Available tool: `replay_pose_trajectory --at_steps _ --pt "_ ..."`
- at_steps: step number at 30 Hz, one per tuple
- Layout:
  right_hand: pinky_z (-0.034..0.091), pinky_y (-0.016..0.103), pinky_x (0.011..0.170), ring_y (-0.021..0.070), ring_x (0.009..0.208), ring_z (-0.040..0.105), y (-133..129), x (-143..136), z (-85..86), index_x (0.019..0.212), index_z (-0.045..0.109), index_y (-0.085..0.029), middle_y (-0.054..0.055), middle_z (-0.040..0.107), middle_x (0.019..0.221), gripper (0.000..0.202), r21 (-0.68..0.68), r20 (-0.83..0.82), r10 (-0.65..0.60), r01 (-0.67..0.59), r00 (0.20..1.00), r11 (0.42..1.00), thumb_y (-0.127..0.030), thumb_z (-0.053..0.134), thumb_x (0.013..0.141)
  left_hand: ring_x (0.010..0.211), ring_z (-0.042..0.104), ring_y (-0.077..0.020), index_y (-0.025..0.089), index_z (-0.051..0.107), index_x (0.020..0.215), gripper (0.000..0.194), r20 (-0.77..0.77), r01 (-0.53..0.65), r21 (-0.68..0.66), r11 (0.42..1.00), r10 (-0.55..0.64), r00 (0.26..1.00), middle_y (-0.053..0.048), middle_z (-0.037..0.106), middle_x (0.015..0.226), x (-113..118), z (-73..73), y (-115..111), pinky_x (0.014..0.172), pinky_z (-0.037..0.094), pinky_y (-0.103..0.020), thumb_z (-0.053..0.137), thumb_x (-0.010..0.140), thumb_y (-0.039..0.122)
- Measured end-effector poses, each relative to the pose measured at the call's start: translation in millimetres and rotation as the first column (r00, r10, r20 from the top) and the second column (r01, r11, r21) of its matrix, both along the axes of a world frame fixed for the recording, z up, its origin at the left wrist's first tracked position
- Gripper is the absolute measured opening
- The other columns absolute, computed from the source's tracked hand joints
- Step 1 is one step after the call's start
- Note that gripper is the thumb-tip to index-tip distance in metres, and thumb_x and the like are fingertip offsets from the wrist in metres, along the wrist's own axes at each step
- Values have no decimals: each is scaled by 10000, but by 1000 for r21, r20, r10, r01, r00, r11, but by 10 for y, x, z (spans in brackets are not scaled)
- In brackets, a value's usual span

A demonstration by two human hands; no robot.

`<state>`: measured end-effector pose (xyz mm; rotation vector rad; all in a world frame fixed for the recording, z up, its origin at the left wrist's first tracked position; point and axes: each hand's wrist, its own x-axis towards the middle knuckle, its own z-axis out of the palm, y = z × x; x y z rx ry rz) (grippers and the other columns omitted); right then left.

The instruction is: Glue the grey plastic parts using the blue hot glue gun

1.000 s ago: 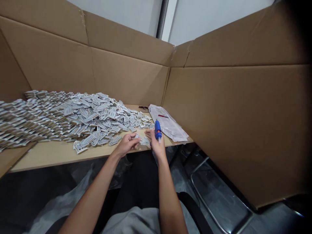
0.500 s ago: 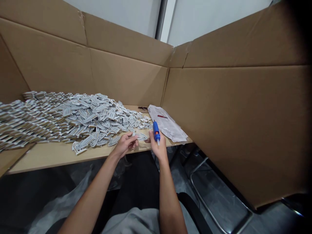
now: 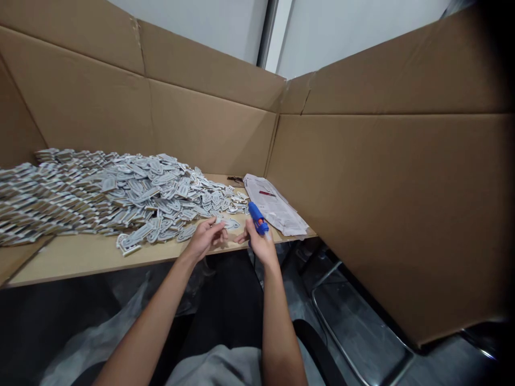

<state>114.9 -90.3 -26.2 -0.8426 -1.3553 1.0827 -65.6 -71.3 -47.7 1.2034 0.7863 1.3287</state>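
My left hand pinches a small flat grey-white piece over the front part of the table. Close by on the right, my right hand is wrapped round a blue glue gun, its blue end angled up and to the left. Some fingers of that hand point toward the held piece, with a gap between. Behind and left of my hands lies a large heap of similar grey-white pieces, loose in the middle and in stacked rows at the far left.
Cardboard walls enclose the table at the back and sides. Printed paper with a dark red pen lies at the right. A small dark object sits near the back corner. A metal-framed chair stands below right.
The glue gun has tilted to the left in my right hand. Fingers of my right hand have moved slightly away from the piece, which stays in my left hand.
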Motion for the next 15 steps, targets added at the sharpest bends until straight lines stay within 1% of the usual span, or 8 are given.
replay_pose_trajectory --at_steps 2,5,6,8,11,13,15 --pt "573 320 628 226 630 712 17 -29 -16 806 554 -231 0 635 638 462 23 1 -60 60 998 998 -684 642 836 488 554 -94 164 574 833 317 -2 20 7 1000 -20 1000 -15 672 630 -8 5 -4 444 354 -181 754 826 424" --pt "559 304 694 218 713 712 47 -61 -38 807 588 -218 18 655 708 421 90 16 -184 181 983 979 -631 635 867 492 576 -104 160 584 841 310 -30 60 19 998 -60 998 -30 695 645 -19 -16 0 455 381 -190 741 842 427" --pt "552 298 706 222 750 718 55 -65 -43 795 590 -216 28 667 730 416 95 10 -205 203 979 975 -622 623 880 490 577 -104 159 586 842 309 -42 65 25 998 -64 997 -34 700 648 -22 -30 5 461 391 -193 739 846 428" --pt "546 295 721 247 852 741 61 -66 -46 795 584 -217 53 704 798 421 65 -39 -184 186 982 980 -625 592 898 486 574 -103 158 587 836 308 -77 61 43 997 -58 995 -41 707 652 -29 -62 19 471 402 -196 735 853 427" --pt "551 305 771 284 1021 743 48 -57 -26 852 586 -215 105 760 969 444 3 -104 -97 98 990 995 -653 546 913 487 574 -102 159 583 834 309 -133 58 65 996 -49 990 -54 719 667 -37 -109 42 471 398 -194 733 858 428" --pt "548 317 841 286 1097 725 26 -49 0 876 593 -211 132 764 1086 458 7 -86 -64 65 994 998 -660 518 927 489 580 -105 161 584 843 311 -144 54 64 997 -44 989 -57 725 684 -37 -127 52 463 393 -194 729 860 436" --pt "542 331 900 279 1113 721 0 -41 26 878 596 -210 139 762 1124 471 29 -60 -46 47 997 998 -665 491 938 469 564 -99 160 590 854 315 -128 44 57 997 -36 991 -53 723 689 -29 -127 55 454 394 -197 729 857 442"
